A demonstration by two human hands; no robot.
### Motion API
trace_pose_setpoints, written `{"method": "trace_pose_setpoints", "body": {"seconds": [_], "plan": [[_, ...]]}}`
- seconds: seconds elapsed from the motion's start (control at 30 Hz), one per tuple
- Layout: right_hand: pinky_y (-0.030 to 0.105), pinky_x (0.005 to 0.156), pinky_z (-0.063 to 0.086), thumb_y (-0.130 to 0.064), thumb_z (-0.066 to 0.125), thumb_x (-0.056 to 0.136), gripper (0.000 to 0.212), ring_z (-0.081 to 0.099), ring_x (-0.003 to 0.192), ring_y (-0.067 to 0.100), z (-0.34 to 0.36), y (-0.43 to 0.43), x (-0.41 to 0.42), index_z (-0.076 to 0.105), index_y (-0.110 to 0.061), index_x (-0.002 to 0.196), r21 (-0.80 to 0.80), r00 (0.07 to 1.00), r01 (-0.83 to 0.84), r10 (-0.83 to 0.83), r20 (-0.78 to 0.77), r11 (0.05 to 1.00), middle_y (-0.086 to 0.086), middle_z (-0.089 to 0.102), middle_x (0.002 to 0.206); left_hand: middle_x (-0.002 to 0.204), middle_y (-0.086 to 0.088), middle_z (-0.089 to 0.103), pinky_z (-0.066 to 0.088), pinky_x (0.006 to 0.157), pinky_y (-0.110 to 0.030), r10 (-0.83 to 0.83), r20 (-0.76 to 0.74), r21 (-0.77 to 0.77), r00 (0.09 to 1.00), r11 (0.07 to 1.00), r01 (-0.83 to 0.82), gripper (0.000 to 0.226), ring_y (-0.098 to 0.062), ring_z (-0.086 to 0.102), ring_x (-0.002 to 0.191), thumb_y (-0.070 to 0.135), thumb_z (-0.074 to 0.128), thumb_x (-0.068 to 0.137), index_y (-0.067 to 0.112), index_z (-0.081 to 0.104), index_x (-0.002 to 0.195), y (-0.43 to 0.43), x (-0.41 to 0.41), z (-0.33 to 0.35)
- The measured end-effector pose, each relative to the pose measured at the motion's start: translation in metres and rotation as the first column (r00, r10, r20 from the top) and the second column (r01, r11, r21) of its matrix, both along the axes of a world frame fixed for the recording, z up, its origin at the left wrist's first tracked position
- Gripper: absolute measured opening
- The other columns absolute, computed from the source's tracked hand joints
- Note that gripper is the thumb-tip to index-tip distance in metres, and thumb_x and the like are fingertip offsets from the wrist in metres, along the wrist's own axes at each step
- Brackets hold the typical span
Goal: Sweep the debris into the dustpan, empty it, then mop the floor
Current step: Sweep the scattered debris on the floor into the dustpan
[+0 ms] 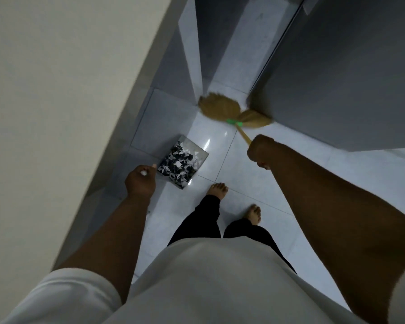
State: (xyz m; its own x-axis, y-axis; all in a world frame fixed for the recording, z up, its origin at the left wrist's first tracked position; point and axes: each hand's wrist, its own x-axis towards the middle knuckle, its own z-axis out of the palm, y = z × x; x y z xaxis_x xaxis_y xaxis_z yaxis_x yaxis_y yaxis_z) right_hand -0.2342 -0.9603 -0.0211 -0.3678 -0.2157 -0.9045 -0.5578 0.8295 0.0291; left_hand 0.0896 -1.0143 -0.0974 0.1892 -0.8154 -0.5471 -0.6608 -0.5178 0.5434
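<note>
The white tiled floor (255, 183) runs between a pale wall (56, 90) on the left and a dark panel (337, 66) on the right. At the far end is the head of the straw broom (218, 107) — the right hand (261, 150) grips its handle, fingers closed round it. Nearer left, the dustpan (187, 142) holds black-and-white debris (180, 163), and the left hand (140, 181) curls its fingers on the white handle.

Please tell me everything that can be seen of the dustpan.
The dustpan is a square, shallow pan that looks like grey or clear plastic. It is nearly full of black, white and grey paper scraps. The left hand grips its white handle, of which only the end shows. The pan is low over the pale floor tiles, close to the wall; whether it touches the floor cannot be told.
</note>
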Motion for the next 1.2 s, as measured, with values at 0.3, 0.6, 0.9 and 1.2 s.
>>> {"method": "trace_pose_setpoints", "body": {"seconds": [0.3,0.6,0.9,1.2], "plan": [[0.026,0.045,0.045,-0.009,0.043,0.093,0.029,0.057,0.059,0.027,0.042,0.131,-0.029,0.058,-0.009,0.118,-0.069,0.977,0.212,-0.213,-0.011,0.975,0.016,0.061,0.085,0.095,-0.035,0.064,0.048,0.088,-0.042,-0.031,0.019,0.041,0.999,0.999,0.030,0.031,-0.045,0.061,0.097,0.020,0.066,0.092,0.003,0.059,0.067,-0.007,0.009,0.005],[0.020,0.040,0.031,-0.009,0.045,0.093,0.019,0.038,0.041,0.017,0.050,0.162,-0.055,0.060,-0.011,0.105,-0.154,0.860,0.504,-0.510,-0.002,0.850,0.008,0.045,0.063,0.062,0.001,0.055,0.033,0.067,-0.020,-0.128,0.060,0.031,0.990,0.991,0.126,0.040,-0.019,0.054,0.073,0.026,0.068,0.090,0.025,0.049,0.055,-0.005,0.009,0.009],[0.023,0.043,0.035,-0.001,0.043,0.090,0.016,0.044,0.042,0.019,0.035,0.133,-0.016,0.057,-0.006,0.084,0.007,0.947,0.310,-0.309,0.086,0.951,0.012,0.049,0.062,0.094,-0.026,0.069,0.042,0.080,-0.024,-0.194,0.034,0.037,0.980,0.981,0.193,0.027,-0.033,0.064,0.097,0.014,0.066,0.091,0.008,0.056,0.067,0.000,-0.025,0.004],[0.019,0.041,0.021,-0.013,0.046,0.098,0.026,0.026,0.038,0.012,0.123,0.191,-0.054,0.057,-0.028,0.117,-0.025,0.824,0.551,-0.539,0.175,0.834,0.002,0.035,0.052,0.085,-0.021,0.065,0.037,0.072,-0.027,-0.165,0.067,0.065,0.984,0.985,0.161,0.036,-0.035,0.062,0.091,0.025,0.065,0.092,0.012,0.050,0.062,-0.014,-0.018,0.009]]}}
